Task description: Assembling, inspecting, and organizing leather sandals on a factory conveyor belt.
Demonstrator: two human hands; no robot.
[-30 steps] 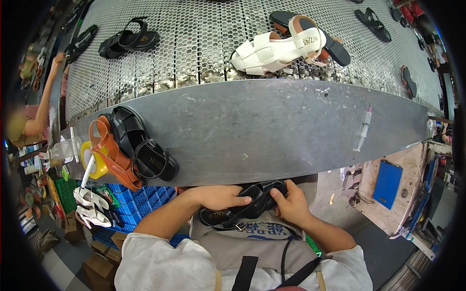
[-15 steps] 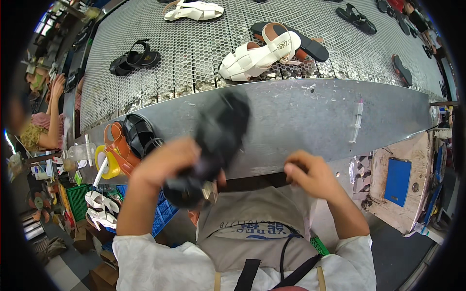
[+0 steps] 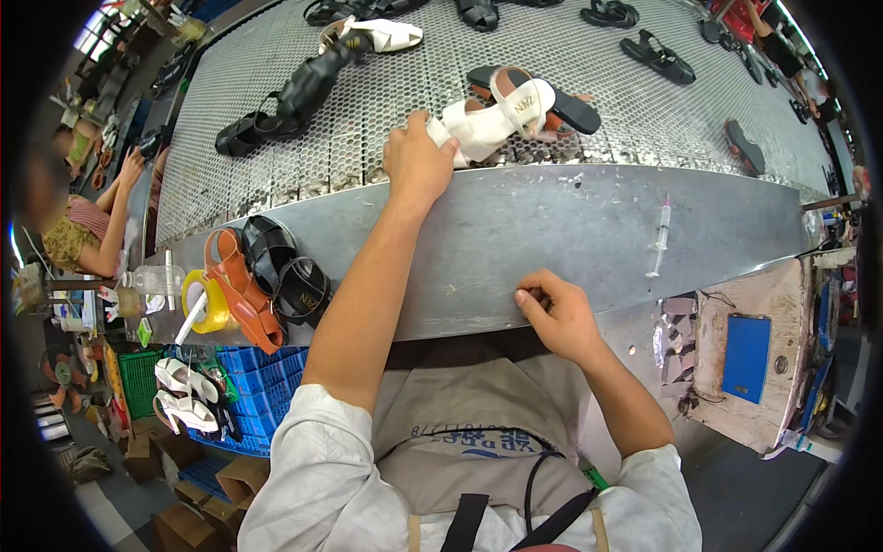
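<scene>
Left hand (image 3: 416,161) reaches far out, grip closed on white strappy sandal (image 3: 492,118) lying on grey holed metal belt (image 3: 276,156). Right hand (image 3: 556,313) curled, holds nothing, rests on shiny steel tabletop (image 3: 552,230). Blue plastic crate (image 3: 262,405) below; contents hidden.

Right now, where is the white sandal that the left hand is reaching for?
In the head view, the white sandal lies on the perforated belt, upper middle, under the left hand's fingertips, beside a black-and-tan sandal.
</scene>
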